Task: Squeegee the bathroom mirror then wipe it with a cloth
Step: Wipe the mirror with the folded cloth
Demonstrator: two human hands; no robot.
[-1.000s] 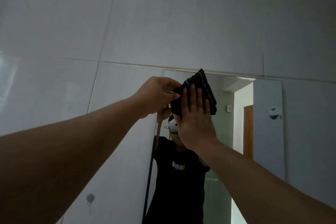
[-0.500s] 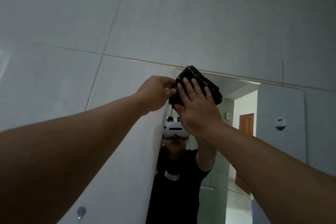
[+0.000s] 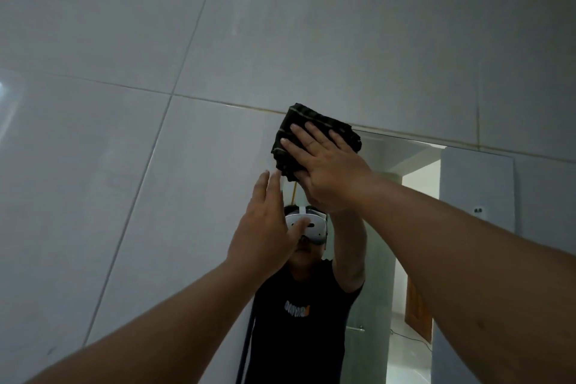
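Wiping stage, judged begun and squeegeeing presumed done, no squeegee seen: cloth [image 3: 314,140] pressed flat by the right hand [image 3: 327,165] at the top left corner of the mirror [image 3: 405,196]; left hand [image 3: 265,234] open, empty, just below; remaining glass unwiped.

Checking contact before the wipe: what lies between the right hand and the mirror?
In the head view, only the folded dark cloth: the right hand presses it flat against the mirror at its top left corner.
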